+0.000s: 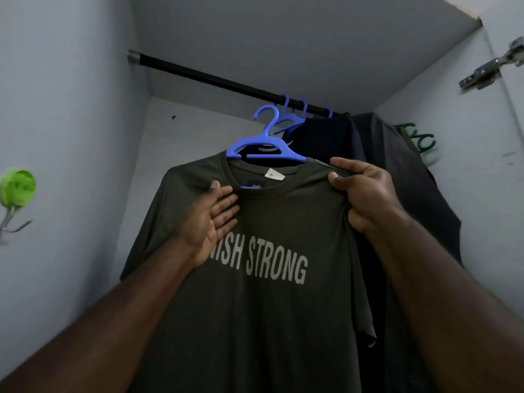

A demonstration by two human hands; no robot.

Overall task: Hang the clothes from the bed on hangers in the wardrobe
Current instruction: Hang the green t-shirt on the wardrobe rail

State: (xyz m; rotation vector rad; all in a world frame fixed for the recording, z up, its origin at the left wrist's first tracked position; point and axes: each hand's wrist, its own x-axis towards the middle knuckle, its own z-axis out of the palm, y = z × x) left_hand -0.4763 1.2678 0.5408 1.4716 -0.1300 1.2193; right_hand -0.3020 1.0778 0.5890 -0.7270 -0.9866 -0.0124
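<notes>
A dark olive T-shirt (272,293) with pale lettering on the chest is held up inside the wardrobe (297,38), threaded onto a blue hanger (263,143). The hanger's hook is seen just below and in front of the black rail (215,78); whether it rests on anything cannot be told. The shirt's right shoulder seam is pinched by the right hand (365,194), its grip clamped on the fabric with thumb and fingers curled round the cloth. The left hand (215,219) is laid flat against the shirt just below the collar, its grip apart, fingers straight and close together. Further along the rail, more blue hangers (295,112) are hooked, and dark clothes (377,171) are hung to the right, behind the shirt. A green hook (17,188) is fixed on the left wall, and a metal hinge (493,66) is mounted at the upper right.
</notes>
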